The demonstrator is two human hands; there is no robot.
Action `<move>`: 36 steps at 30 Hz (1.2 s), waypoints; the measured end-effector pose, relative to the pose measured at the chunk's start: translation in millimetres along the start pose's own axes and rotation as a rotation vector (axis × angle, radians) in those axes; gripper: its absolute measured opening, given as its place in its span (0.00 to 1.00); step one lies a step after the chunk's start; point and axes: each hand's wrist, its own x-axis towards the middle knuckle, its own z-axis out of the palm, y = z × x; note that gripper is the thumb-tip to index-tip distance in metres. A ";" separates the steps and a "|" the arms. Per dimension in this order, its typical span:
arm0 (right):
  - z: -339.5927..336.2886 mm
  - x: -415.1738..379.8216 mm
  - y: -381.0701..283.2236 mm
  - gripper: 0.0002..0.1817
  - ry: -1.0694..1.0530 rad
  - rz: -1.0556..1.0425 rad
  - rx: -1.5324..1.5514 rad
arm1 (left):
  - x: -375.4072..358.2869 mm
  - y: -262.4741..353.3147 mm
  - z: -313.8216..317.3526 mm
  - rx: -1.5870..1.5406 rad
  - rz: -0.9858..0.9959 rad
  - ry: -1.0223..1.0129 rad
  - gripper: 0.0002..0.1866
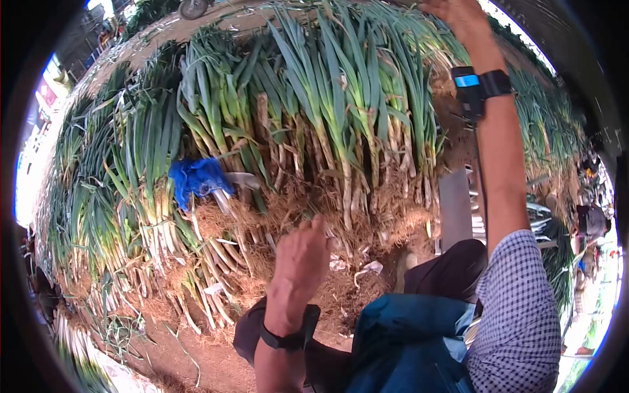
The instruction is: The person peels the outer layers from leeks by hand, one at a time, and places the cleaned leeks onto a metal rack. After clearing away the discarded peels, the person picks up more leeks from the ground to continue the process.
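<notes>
My left hand [303, 254] is closed, fingers curled, in front of the brown, stringy roots of the leeks [350, 131]. Whatever it may hold is hidden. My right hand [458, 14] reaches far out over the leek tops at the upper edge, partly cut off, so its grip cannot be made out. Long green leaves point away from me, and the pale stems and roots face my knees. Left of my left hand, a bundled blue cloth [198, 180] lies on the leeks, with a pale, flat, blade-like piece [244, 180] beside it.
A flat grey metal plate [455, 208] stands by my right knee. More leeks [534, 118] lie in a row at the right. Loose trimmings [118, 334] are scattered on the brown ground at lower left. A wheel [192, 8] shows at the top.
</notes>
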 end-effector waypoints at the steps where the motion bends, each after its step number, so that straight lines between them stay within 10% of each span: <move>1: -6.8 -28.1 -18.0 0.17 0.013 0.015 -0.074 | -0.8 2.1 -4.9 -0.009 -0.031 -0.017 0.19; 6: 22.0 -195.0 -21.7 0.16 -0.247 0.490 -0.275 | -10.8 -0.3 -9.9 0.046 0.024 0.230 0.20; 8: 48.0 -262.4 79.0 0.12 -0.384 0.653 -0.160 | -16.5 -2.0 -7.0 0.080 0.141 0.425 0.18; 16: 182.5 -282.5 118.9 0.08 -0.592 0.516 0.002 | -35.4 27.4 31.7 -0.068 0.121 -0.001 0.14; 18: 226.6 -256.5 136.7 0.20 -0.553 0.196 -0.311 | -29.9 13.5 37.9 -0.060 0.178 0.123 0.16; 20: 266.3 -233.4 141.1 0.39 -0.601 0.224 -0.358 | -18.1 3.9 34.2 0.002 0.085 0.065 0.18; 29: 406.3 -164.7 200.1 0.70 -0.708 0.296 -0.659 | -1.9 -32.9 -0.5 0.059 -0.025 0.098 0.20; 31: 421.3 -157.8 202.8 0.69 -0.751 0.275 -0.782 | -5.8 -39.5 -5.4 0.026 -0.030 0.079 0.19; 36: 444.0 -148.7 235.8 0.25 -0.533 0.020 -0.877 | -2.9 -46.8 -7.2 0.063 -0.047 0.062 0.26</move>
